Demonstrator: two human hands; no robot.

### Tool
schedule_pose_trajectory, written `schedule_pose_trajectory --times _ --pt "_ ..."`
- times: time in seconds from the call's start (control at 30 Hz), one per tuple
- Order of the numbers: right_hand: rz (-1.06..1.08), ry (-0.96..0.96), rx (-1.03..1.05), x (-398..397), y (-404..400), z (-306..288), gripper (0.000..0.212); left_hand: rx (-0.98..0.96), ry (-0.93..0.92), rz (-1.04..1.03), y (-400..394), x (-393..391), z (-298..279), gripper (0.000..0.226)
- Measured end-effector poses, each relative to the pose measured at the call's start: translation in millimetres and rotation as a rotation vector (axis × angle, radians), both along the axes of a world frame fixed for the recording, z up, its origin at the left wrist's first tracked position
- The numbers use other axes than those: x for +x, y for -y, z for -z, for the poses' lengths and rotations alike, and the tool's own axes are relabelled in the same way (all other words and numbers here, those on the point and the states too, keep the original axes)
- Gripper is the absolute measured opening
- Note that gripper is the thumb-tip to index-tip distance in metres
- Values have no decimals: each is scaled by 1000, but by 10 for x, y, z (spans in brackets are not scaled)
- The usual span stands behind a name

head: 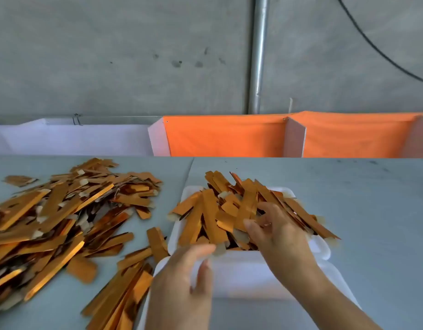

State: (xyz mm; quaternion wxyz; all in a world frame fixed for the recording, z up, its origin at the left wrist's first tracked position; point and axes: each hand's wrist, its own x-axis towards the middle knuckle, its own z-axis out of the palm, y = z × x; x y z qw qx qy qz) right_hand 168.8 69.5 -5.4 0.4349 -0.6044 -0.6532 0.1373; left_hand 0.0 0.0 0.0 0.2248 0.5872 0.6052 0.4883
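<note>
Head view: any print on the strips is too blurred to read.

L hand comes up from the bottom edge, back toward the cam, over the near-left corner of the white tray. Its index finger is stretched fwd, with the thumb curved beneath it and a gap between. The index tip is right at the pale end tab of one strip. Motion blur, so can't tell if the pinch is closed.

R hand enters from the lower right, forearm slanting across the tray's near rim. Fingers are spread apart and bent, tips down among the orange strips in the tray. Can't tell if any strip is actually gripped.

The tray sits center on the grey table, heaped w/ shiny orange strips. Several stick out past the far and right rims. A bigger loose pile of strips is spread on the table to the tray's left, its nearest pieces touching the tray edge.

Behind the table are orange cloth w/ a white divider panel, a white box at left, a grey wall, a metal pipe and a black cable.
</note>
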Motion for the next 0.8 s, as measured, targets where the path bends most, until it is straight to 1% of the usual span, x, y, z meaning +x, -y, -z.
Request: schedule_pose_trajectory --times 0.03,0.1,0.2,0.27,0.37,0.47,0.5,0.57,0.63,0.67,0.73,0.8 --pt "13 10 -43 -35 -47 5 43 -20 82 54 -58 47 -32 33" --pt "48 21 -74 -77 -145 55 43 -81 130 93 -165 150 -92 28" --pt "118 45 -149 -139 -255 113 43 -85 189 78 -369 283 -111 27" --pt "168 63 -201 -149 -320 119 49 -81 232 46 -468 320 -78 27" --pt "193 21 -267 -167 -395 177 65 -68 233 35 -580 394 -60 28" --pt "185 -80 -296 -171 -418 195 68 -41 192 14 -657 421 -56 32" --pt "181 -123 -293 -154 -408 187 64 -27 167 7 -665 432 -40 33" --pt "167 -173 -252 -94 -362 132 44 3 132 11 -647 450 -4 35" --pt "134 -165 -186 -53 -304 48 22 25 117 42 -614 467 21 37" --pt "109 -158 -155 -42 -255 -3 15 41 103 64 -604 477 20 39" --pt "47 -154 -107 -35 -122 -93 13 76 80 113 -582 495 -23 41" --pt "-41 -165 -77 -43 40 -171 18 85 110 155 -560 493 -97 37"
